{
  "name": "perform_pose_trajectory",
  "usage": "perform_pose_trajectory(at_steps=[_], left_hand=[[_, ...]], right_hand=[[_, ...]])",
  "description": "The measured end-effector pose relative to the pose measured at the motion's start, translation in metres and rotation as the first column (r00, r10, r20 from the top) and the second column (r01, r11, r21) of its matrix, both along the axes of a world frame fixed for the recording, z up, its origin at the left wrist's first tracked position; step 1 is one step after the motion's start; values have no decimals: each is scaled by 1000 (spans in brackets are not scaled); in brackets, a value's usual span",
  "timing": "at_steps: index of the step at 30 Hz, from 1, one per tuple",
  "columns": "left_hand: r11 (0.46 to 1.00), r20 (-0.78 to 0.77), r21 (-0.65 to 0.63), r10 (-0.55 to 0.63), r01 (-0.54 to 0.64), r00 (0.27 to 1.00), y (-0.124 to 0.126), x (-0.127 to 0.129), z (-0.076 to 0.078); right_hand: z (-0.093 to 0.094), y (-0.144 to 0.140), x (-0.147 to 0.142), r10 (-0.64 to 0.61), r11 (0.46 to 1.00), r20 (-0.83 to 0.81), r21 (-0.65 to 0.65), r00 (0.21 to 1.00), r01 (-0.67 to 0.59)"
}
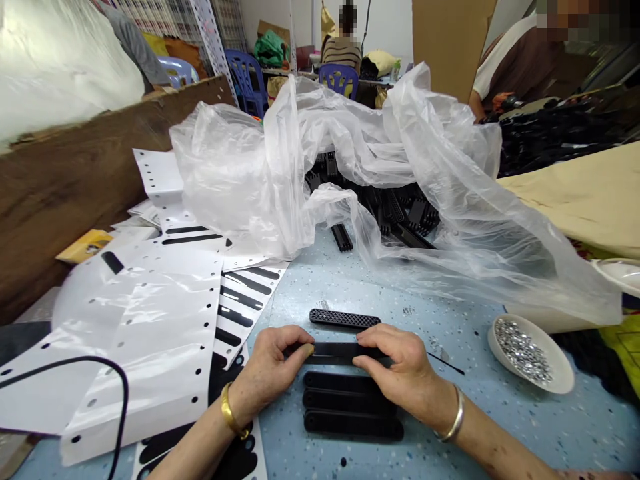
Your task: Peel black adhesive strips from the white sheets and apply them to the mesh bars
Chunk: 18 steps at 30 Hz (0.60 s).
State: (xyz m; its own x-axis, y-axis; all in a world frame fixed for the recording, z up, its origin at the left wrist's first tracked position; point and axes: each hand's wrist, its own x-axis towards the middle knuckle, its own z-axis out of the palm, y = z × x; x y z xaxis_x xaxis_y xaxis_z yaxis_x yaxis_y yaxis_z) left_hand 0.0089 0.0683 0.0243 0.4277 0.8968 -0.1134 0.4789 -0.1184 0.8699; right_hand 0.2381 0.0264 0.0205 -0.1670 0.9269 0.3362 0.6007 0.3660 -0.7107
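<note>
Black plastic strip is gripped at its ends by both closed hands, left hand and right hand; three similar strips are stacked just below it on the worktop.

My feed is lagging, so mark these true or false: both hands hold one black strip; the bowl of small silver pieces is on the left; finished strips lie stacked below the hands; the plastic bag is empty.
1. Both hands, left hand and right hand, hold one black strip: true.
2. The bowl of silver pieces is on the left: false, it sits to the right.
3. Black strips lie side by side just below the hands: true.
4. The plastic bag is empty: false, black parts show inside.
</note>
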Motion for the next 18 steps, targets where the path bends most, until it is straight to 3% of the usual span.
perform_pose_trajectory(at_steps=[7, 18], left_hand=[[1000, 3, -19, 12, -12, 1000, 1, 2, -2], [1000, -45, 7, 3, -3, 999, 2, 3, -3]], right_hand=[[3, 1, -1, -6, 1000, -2, 21, 1000, 6], [-15, 4, 9, -74, 974, -132, -223, 989, 43]])
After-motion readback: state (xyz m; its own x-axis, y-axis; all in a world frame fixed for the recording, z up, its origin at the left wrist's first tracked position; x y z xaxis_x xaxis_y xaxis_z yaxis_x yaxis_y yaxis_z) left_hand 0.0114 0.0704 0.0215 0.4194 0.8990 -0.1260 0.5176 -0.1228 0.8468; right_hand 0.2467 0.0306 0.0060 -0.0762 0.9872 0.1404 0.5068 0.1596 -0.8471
